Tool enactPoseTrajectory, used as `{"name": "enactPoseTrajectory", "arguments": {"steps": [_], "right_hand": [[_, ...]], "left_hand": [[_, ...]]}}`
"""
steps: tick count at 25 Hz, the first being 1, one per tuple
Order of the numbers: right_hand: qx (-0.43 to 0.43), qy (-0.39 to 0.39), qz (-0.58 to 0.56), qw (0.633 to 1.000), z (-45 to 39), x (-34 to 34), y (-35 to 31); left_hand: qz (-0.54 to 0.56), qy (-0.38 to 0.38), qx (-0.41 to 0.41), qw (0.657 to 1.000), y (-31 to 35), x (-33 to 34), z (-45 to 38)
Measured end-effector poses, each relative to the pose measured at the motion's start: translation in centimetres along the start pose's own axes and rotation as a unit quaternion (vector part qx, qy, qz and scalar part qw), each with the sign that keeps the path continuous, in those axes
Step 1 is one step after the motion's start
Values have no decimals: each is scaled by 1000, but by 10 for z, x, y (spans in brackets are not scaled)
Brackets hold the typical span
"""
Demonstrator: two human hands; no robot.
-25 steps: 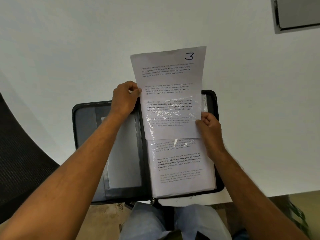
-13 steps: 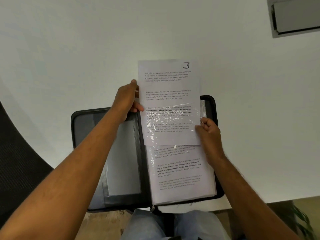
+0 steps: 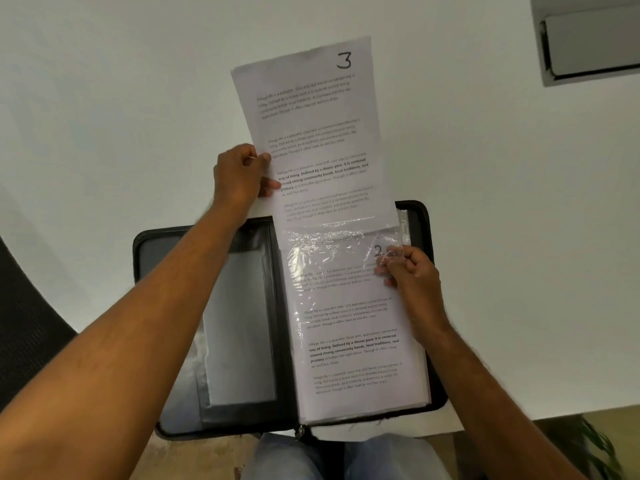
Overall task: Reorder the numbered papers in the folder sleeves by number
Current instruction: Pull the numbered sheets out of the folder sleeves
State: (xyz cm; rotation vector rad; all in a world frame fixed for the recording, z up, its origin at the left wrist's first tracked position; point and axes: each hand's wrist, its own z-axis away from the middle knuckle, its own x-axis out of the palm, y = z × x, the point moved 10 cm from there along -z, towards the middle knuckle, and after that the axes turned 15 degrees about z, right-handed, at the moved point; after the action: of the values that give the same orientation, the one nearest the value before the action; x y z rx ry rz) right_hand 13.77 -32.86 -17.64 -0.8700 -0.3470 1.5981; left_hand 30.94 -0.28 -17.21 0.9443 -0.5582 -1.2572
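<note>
An open black zip folder (image 3: 145,258) lies on the white table in front of me. My left hand (image 3: 239,178) pinches the left edge of the paper marked 3 (image 3: 318,133), which sticks out almost fully above the clear sleeve (image 3: 325,244). Only its bottom edge is still inside the sleeve's mouth. My right hand (image 3: 408,275) pinches the sleeve's crinkled top right corner. Under the sleeve a paper marked 2 (image 3: 346,341) shows, on top of a stack of more sleeves.
The white table (image 3: 104,116) stretches around the folder, its front edge near my lap. A grey tray-like object (image 3: 588,39) sits at the far right. The black mesh back of a chair (image 3: 27,323) is at the left. A green plant (image 3: 595,441) shows at the bottom right.
My left hand has pulled paper 3 up and away, out of the sleeve. The number 2 on the paper beneath has come into view. My right hand stays on the sleeve's corner.
</note>
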Motion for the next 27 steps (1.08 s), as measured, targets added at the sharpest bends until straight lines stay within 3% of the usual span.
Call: {"name": "enactPoseTrajectory", "arguments": {"steps": [9,16,23,27], "right_hand": [[8,-4,5,1000,-1,0,1],[8,-1,1,1000,1,0,0],[15,-5,8,1000,19,-3,12],[50,-41,50,997,46,-5,31]], "left_hand": [[-33,15,23,999,23,11,-37],[17,20,66,997,23,3,-23],[-153,-46,215,964,-3,-9,79],[-151,-116,155,969,-50,-8,143]]}}
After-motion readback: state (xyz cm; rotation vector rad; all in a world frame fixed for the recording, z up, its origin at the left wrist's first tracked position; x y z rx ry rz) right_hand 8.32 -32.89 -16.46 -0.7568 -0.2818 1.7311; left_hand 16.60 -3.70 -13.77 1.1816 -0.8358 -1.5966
